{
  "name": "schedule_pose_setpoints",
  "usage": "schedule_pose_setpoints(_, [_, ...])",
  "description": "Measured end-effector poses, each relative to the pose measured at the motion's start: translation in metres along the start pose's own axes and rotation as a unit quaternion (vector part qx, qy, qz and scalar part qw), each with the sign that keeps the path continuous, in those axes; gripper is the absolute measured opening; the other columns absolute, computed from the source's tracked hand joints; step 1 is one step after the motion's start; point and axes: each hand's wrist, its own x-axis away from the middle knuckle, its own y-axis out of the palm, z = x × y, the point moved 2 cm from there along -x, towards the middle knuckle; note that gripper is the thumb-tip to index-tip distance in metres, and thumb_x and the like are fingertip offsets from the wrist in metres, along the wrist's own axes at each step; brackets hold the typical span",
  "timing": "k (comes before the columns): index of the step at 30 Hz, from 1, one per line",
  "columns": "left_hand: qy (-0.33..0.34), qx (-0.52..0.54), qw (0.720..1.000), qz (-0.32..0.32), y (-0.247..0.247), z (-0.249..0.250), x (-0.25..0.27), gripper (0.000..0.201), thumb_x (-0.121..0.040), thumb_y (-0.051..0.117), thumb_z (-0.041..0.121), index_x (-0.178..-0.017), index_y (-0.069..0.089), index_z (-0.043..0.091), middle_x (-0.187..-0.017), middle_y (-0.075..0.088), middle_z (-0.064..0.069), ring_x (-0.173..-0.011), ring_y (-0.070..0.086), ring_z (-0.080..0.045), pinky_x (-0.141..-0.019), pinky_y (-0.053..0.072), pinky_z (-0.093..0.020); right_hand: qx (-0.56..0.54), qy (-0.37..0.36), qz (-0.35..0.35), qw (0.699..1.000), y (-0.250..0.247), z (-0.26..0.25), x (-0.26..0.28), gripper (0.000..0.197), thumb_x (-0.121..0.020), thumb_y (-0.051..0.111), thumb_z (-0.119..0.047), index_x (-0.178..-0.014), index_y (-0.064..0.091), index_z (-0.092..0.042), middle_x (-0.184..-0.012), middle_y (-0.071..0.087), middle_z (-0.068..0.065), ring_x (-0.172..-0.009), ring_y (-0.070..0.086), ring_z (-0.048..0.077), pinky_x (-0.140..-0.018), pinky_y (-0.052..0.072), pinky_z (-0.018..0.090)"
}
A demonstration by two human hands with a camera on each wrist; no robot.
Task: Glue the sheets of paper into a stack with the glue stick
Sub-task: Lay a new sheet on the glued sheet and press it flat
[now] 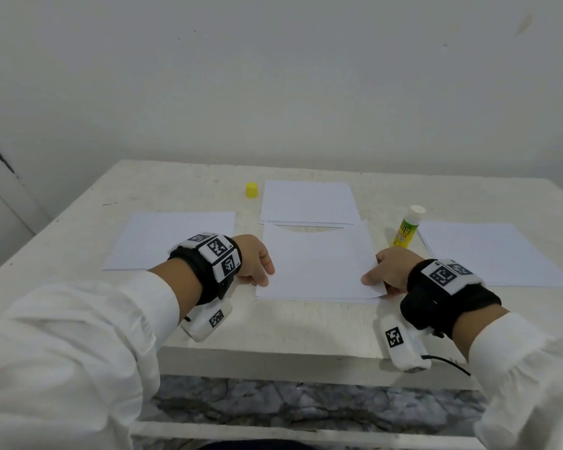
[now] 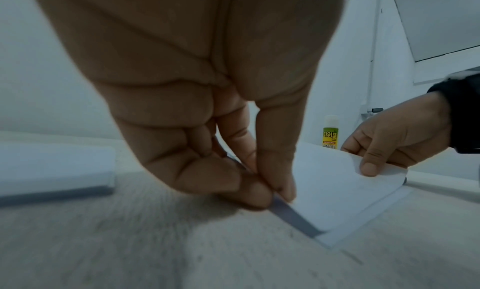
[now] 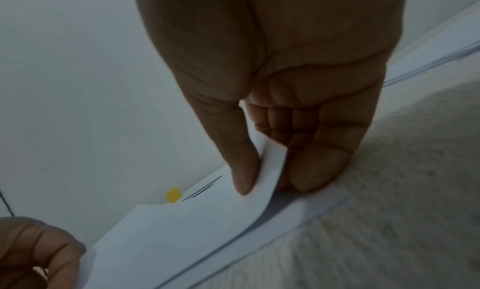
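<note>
Both my left hand (image 1: 254, 263) and right hand (image 1: 389, 271) pinch the white paper top sheet (image 1: 319, 264) over the centre stack. Uncapped yellow-green glue stick (image 1: 407, 227) stands right of centre; loose white sheets (image 1: 169, 238) left and right remain, so I judge it mid-task.

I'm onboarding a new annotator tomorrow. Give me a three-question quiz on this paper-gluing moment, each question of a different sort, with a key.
1. True or false: the glue stick stands upright with its cap on.
2. Multiple choice: the yellow cap sits (A) on the glue stick, (B) on the table left of the far sheets, (C) in the left hand.
3. Fill in: both the left hand and the right hand pinch the near corners of the top ____.

Key: 1 false, its white tip is bare; 2 B; 3 sheet, its near edge lifted off the sheets below.
</note>
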Motion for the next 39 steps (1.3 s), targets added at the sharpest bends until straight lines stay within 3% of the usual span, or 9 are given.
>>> schedule_pose_setpoints(7, [-0.004,0.011,1.000,0.001,0.001,0.000,0.002,0.019,-0.079,0.075,0.005,-0.094,0.066,0.014,-0.066,0.060,0.000,-0.035,0.052,0.002,-0.042,0.042,-0.009,0.014,-0.007,0.001,1.000,0.001,0.001,-0.003,0.033,-0.082,0.071,-0.006,-0.108,0.058,0.007,-0.110,0.063,0.024,-0.101,0.063,0.040,-0.086,0.054,0.050])
schedule_pose_setpoints(12, [-0.009,0.008,1.000,0.007,0.003,0.000,0.000,0.020,-0.078,0.076,0.004,-0.092,0.066,0.014,-0.066,0.060,0.000,-0.046,0.054,-0.003,-0.045,0.045,-0.011,0.037,-0.013,-0.001,0.999,-0.001,-0.001,-0.002,0.030,-0.082,0.071,-0.006,-0.106,0.058,0.005,-0.106,0.062,0.021,-0.102,0.062,0.039,-0.085,0.055,0.047])
schedule_pose_setpoints(14, [-0.010,0.005,1.000,0.009,0.003,-0.001,-0.001,0.020,-0.077,0.076,0.004,-0.091,0.066,0.014,-0.065,0.060,-0.001,-0.045,0.054,-0.004,-0.045,0.046,-0.012,0.089,-0.026,-0.006,0.996,-0.007,-0.003,-0.001,0.023,-0.082,0.071,-0.012,-0.098,0.059,-0.001,-0.096,0.063,0.015,-0.091,0.063,0.030,-0.073,0.056,0.035])
schedule_pose_setpoints(17, [-0.009,-0.002,1.000,0.008,0.003,-0.001,-0.003,0.019,-0.077,0.077,0.004,-0.089,0.066,0.015,-0.065,0.060,0.000,-0.036,0.053,0.001,-0.043,0.044,-0.011,0.125,-0.039,-0.029,0.991,-0.019,-0.001,0.001,0.017,-0.081,0.072,-0.015,-0.080,0.057,-0.008,-0.068,0.062,0.003,-0.059,0.055,0.013,-0.044,0.040,0.016])
schedule_pose_setpoints(20, [-0.010,-0.008,1.000,0.007,0.002,-0.001,-0.003,0.019,-0.077,0.077,0.006,-0.088,0.066,0.016,-0.065,0.061,0.001,-0.036,0.052,0.001,-0.044,0.042,-0.011,0.130,-0.053,-0.036,0.989,-0.023,0.003,-0.002,0.021,-0.078,0.075,-0.012,-0.085,0.055,-0.009,-0.059,0.059,0.001,-0.051,0.050,0.010,-0.036,0.034,0.011])
schedule_pose_setpoints(25, [-0.009,-0.008,1.000,0.002,0.002,-0.002,-0.004,0.019,-0.076,0.078,0.005,-0.084,0.065,0.017,-0.064,0.061,0.001,-0.036,0.052,0.001,-0.044,0.042,-0.010,0.105,-0.068,-0.043,0.991,-0.022,0.010,-0.011,0.025,-0.075,0.077,-0.009,-0.093,0.060,-0.009,-0.073,0.064,0.006,-0.058,0.056,0.014,-0.060,0.048,0.021])
schedule_pose_setpoints(29, [-0.010,-0.004,1.000,-0.001,0.001,-0.002,-0.006,0.020,-0.076,0.078,0.005,-0.083,0.065,0.018,-0.064,0.062,0.000,-0.036,0.052,0.001,-0.044,0.042,-0.011,0.095,-0.067,-0.050,0.992,-0.022,0.013,-0.011,0.046,-0.074,0.077,-0.008,-0.115,0.059,0.004,-0.079,0.066,0.008,-0.063,0.058,0.017,-0.067,0.051,0.026])
schedule_pose_setpoints(37, [-0.016,0.005,1.000,-0.005,0.001,-0.004,-0.006,0.019,-0.075,0.079,0.005,-0.083,0.067,0.018,-0.064,0.063,0.000,-0.038,0.053,0.001,-0.047,0.044,-0.012,0.094,-0.079,-0.049,0.991,-0.022,0.015,-0.009,0.038,-0.074,0.077,-0.005,-0.109,0.063,-0.007,-0.053,0.062,-0.007,-0.056,0.056,0.011,-0.048,0.044,0.016])
schedule_pose_setpoints(39, [-0.017,0.006,1.000,-0.005,0.000,-0.003,-0.006,0.019,-0.075,0.079,0.006,-0.083,0.067,0.019,-0.064,0.063,0.000,-0.038,0.053,0.001,-0.048,0.045,-0.012,0.092,-0.080,-0.050,0.991,-0.022,0.015,-0.008,0.036,-0.075,0.077,-0.004,-0.107,0.062,-0.010,-0.059,0.062,-0.004,-0.056,0.056,0.011,-0.044,0.043,0.014])
